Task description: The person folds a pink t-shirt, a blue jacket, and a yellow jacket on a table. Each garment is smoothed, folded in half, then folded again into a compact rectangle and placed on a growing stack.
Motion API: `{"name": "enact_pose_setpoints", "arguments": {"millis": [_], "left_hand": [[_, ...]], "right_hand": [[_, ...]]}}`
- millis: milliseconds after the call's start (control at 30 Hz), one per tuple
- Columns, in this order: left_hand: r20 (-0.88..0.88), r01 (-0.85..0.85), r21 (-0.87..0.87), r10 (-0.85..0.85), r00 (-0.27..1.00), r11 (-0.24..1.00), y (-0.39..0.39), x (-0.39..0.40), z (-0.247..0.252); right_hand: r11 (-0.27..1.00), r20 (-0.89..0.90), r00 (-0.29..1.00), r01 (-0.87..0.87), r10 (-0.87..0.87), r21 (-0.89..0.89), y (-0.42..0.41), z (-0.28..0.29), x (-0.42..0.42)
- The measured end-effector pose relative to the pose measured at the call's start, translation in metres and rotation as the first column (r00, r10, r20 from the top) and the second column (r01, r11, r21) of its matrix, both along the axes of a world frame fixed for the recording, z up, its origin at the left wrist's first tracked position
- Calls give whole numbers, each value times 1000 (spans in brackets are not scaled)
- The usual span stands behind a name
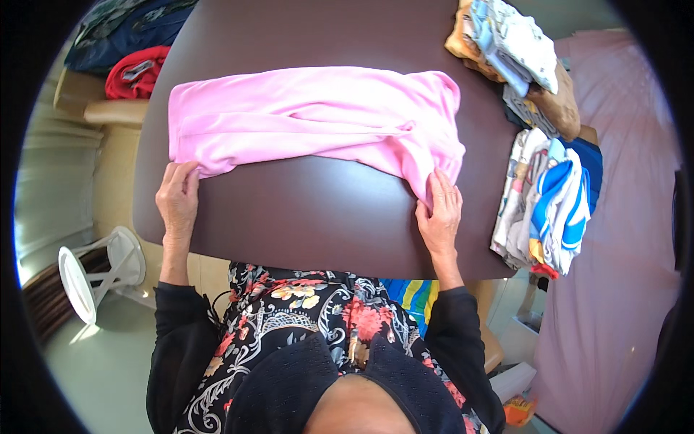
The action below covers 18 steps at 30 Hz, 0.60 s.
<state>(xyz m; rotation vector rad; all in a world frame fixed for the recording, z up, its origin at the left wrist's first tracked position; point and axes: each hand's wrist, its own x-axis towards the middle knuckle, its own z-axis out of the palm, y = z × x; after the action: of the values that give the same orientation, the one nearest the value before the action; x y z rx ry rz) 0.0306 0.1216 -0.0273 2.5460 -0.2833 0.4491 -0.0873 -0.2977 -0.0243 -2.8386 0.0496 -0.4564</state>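
Observation:
A pink garment (314,114) lies lengthwise across the dark brown table (303,211), folded into a long strip with soft creases. At its near left corner, my left hand (179,192) pinches the edge between thumb and fingers. My right hand (442,209) grips a tapering part of the cloth at the near right, which is drawn down towards me. Both forearms come in over the table's front edge. The fingertips of each hand are partly hidden by the cloth or by the hand itself.
Folded clothes are piled at the table's right side, in a far stack (515,49) and a nearer stack (547,200). A red folded cloth (138,73) rests on a chair at the far left. On the floor at left lies a white stool (100,271). Pinkish fabric (607,228) spreads at right.

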Motion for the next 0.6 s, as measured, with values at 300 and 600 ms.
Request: {"name": "enact_pose_setpoints", "arguments": {"millis": [300,600], "left_hand": [[-67,1,-14,-2,998,1000,37,23,34],[-127,24,71,-15,992,997,20,15,36]], "right_hand": [[999,178,983,-32,37,-32,-36,31,3],[955,-80,983,-137,163,261,-34,41,-7]]}}
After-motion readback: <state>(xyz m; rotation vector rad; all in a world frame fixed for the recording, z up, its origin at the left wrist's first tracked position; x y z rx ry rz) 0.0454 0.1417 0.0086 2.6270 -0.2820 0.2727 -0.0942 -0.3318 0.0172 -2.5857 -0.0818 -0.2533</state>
